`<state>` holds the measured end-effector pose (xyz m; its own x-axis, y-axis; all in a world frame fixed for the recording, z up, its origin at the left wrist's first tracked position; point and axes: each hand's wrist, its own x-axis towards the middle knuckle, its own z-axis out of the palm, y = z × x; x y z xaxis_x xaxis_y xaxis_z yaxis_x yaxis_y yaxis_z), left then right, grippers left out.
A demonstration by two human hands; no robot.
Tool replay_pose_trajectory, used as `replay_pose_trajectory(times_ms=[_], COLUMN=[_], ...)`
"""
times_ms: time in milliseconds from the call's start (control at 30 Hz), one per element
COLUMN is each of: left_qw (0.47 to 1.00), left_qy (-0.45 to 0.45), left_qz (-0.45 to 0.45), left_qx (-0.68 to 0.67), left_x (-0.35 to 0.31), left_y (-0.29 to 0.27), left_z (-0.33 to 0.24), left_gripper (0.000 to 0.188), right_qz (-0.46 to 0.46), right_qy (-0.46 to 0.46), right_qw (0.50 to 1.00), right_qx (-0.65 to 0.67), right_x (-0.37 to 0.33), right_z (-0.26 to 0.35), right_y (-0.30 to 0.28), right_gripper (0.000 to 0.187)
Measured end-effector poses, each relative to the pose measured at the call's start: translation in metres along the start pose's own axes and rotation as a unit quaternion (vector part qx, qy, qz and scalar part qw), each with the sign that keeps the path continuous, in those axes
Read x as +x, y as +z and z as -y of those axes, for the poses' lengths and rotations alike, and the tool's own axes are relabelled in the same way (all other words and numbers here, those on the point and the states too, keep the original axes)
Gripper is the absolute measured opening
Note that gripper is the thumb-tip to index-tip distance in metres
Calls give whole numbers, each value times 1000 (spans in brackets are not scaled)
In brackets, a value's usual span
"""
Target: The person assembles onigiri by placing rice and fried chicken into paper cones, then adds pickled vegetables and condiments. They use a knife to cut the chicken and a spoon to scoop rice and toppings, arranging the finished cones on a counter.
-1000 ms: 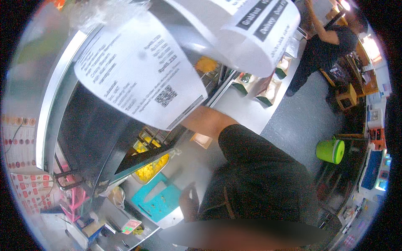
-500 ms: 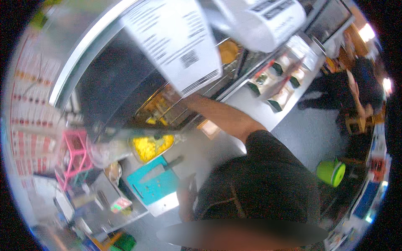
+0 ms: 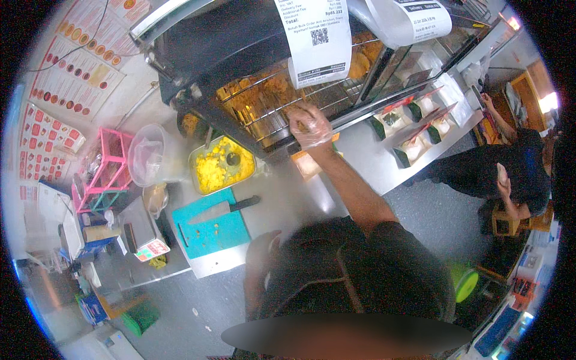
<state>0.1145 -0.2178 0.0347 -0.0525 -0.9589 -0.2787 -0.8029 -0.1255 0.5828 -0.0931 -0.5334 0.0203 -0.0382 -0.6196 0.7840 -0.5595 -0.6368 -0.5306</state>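
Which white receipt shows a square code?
The long white paper receipt at left; the curled white paper receipt at right shows none.

Pretty basic getup tbh: black shirt [image 3: 408, 282] with a thin tan trim line [image 3: 349, 276] down the front. Right of that trim there's a loose short sleeve [image 3: 387, 240], and up past the trim's top end the right hand [image 3: 309, 126] wears a crinkly see-through plastic glove [image 3: 317, 137]. Left of the trim, the left hand [image 3: 270, 247] is too blurry to tell.
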Motion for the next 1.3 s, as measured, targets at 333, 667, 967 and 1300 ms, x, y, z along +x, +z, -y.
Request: replay_pose_trajectory(times_ms=[333,667,967,1300], left_qw=[999,997,987,968], left_qy=[30,-37,-124,-230], left_qz=[13,50,26,-9], left_qx=[7,-42,-95,-103], left_x=[-21,-62,-121,-196], left_y=[10,18,-19,-54], left_z=[22,46,84,203], left_gripper=[30,36,37,44], right_qz=[-19,305,513,648], right_qy=[560,618,480,58], right_qw=[618,603,586,734], right_qx=[552,402,403,196], right_x=[-41,-136,-242,-256], right_z=[35,101,202,293], right_y=[-67,-42,107,257], right_gripper=[21,19,27,34])
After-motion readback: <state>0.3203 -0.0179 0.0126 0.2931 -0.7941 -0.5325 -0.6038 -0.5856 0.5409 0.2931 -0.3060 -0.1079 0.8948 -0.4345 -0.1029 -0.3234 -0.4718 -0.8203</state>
